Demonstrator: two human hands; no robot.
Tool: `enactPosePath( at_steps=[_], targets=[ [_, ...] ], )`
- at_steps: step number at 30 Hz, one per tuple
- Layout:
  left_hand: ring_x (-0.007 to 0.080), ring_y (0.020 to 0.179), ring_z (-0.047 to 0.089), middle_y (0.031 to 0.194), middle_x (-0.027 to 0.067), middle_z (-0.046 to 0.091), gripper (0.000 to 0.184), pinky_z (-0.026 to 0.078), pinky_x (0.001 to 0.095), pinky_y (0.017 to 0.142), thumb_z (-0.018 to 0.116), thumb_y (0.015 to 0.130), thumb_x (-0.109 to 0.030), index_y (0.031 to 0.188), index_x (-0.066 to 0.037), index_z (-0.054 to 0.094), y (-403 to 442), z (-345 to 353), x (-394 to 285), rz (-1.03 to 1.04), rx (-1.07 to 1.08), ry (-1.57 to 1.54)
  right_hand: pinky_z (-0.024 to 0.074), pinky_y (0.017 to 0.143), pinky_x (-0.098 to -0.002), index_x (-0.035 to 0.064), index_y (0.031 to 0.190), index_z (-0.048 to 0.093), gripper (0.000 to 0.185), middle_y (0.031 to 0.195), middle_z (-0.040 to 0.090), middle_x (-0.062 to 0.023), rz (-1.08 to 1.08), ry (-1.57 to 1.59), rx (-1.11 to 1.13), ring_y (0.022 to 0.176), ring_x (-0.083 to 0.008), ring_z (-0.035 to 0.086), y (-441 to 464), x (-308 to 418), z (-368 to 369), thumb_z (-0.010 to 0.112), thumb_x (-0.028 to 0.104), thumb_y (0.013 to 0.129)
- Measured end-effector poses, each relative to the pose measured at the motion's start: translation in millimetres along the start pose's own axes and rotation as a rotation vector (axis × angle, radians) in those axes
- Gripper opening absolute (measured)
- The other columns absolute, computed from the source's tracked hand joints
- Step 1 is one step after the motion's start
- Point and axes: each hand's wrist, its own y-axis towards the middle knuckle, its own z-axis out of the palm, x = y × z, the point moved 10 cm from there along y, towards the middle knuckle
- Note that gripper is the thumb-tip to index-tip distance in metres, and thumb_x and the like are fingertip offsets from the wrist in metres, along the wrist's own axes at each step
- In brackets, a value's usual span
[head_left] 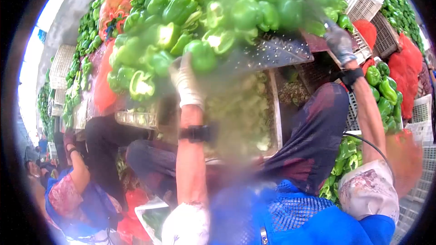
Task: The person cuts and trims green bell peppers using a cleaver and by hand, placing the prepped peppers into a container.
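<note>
My left hand (185, 79), in a pale glove, has its fingers and thumb against a whole green bell pepper (202, 57) at the near edge of a large heap. Around it lie cut green bell peppers (141, 85) with pale insides showing. My right hand (339, 41), in a wet grey glove, is at the right end of the heap, near more green peppers (345, 22). Its fingers are blurred, so whether it holds anything is unclear. Between the hands is a dark board (284, 52) spotted with pale seeds.
Below the board, between my knees, stands a crate (275, 109) of blurred pale-green scraps. Red mesh sacks (405, 75) and stacked plastic crates (385, 29) are on the right, with a crate of peppers (386, 95). Another person's arm (78, 165) is at lower left.
</note>
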Motion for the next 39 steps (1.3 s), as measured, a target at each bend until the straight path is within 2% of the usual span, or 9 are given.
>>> enactPosePath(
  at_steps=[4,10,11,15,23,26,29,32,39],
  targets=[
    [0.0193,0.094,0.057,0.109,0.0116,0.063,0.046,0.048,0.0338,0.084,0.07,0.089,-0.031,0.118,0.003,0.058,-4,-8,12,-0.075,0.102,0.099,0.0464,0.055,-0.0221,0.012,0.135,0.06,0.041,0.076,0.064,-0.0013,0.112,0.8,0.102,0.062,-0.0045,0.055,-24,81,-76,0.061,0.015,0.094],
    [0.0189,0.09,0.059,0.102,0.0076,0.065,0.04,0.05,0.0363,0.075,0.068,0.091,-0.032,0.116,-0.001,0.06,-5,-18,39,-0.162,0.157,0.108,0.0507,0.064,-0.0244,0.0095,0.135,0.06,0.039,0.087,0.07,-0.0034,-0.224,0.877,0.057,0.071,-0.0075,0.06,-99,227,-98,0.062,0.019,0.097],
    [0.0214,0.075,0.062,0.09,0.0091,0.064,0.038,0.052,0.0372,0.063,0.066,0.092,-0.035,0.111,-0.003,0.059,8,-25,45,-0.013,0.166,0.203,0.0512,0.067,-0.0245,0.0093,0.135,0.06,0.038,0.09,0.07,-0.002,-0.281,0.895,0.054,0.073,-0.0071,0.06,-109,240,-83,0.063,0.016,0.097],
    [0.0254,0.044,0.056,0.073,0.0137,0.059,0.039,0.046,0.0342,0.037,0.064,0.094,-0.041,0.106,-0.005,0.056,5,-29,59,-0.145,0.201,0.152,0.052,0.079,-0.0233,0.0076,0.134,0.061,0.038,0.1,0.07,0.0001,-0.347,0.784,0.165,0.085,-0.0062,0.061,-135,276,-53,0.063,0.011,0.096],
    [0.0218,0.047,0.057,0.074,0.0116,0.06,0.036,0.047,0.0334,0.04,0.063,0.095,-0.039,0.104,-0.004,0.057,12,-31,70,-0.116,0.178,0.157,0.0511,0.063,-0.0234,0.0049,0.137,0.058,0.038,0.104,0.071,-0.0034,-0.169,1.083,0.227,0.074,-0.0067,0.059,-123,302,-82,0.06,0.008,0.099],
    [0.0193,0.048,0.055,0.074,0.0093,0.06,0.035,0.046,0.0329,0.041,0.062,0.096,-0.038,0.105,-0.004,0.059,5,-31,66,-0.088,0.181,0.129,0.0544,0.064,-0.0314,0.0043,0.135,0.058,0.041,0.097,0.074,-0.0111,-0.324,1.096,0.387,0.075,-0.013,0.065,-134,291,0,0.059,0.006,0.094],
    [0.0174,0.053,0.056,0.075,0.0072,0.06,0.034,0.047,0.0326,0.045,0.061,0.096,-0.037,0.105,-0.004,0.061,2,-27,55,-0.035,0.192,0.149,0.0534,0.063,-0.0305,0.002,0.134,0.058,0.038,0.093,0.072,-0.0085,-0.563,0.576,0.34,0.072,-0.0151,0.064,-128,301,19,0.055,0.009,0.097],
    [0.0175,0.061,0.058,0.08,0.008,0.062,0.036,0.049,0.0324,0.052,0.06,0.097,-0.036,0.108,-0.002,0.062,4,-28,58,-0.065,0.187,0.226,0.0514,0.06,-0.0299,0.0037,0.135,0.058,0.037,0.085,0.07,-0.008,-0.475,0.569,0.465,0.066,-0.016,0.061,-116,309,14,0.051,0.011,0.099],
    [0.0157,0.085,0.057,0.101,0.0083,0.068,0.047,0.048,0.032,0.078,0.057,0.099,-0.036,0.117,0.006,0.063,-13,-32,50,-0.087,0.104,0.028,0.0526,0.068,-0.0321,0.0088,0.139,0.055,0.041,0.091,0.067,-0.012,-0.527,0.554,0.157,0.075,-0.0202,0.064,-149,301,11,0.051,0.011,0.098]
  ],
)
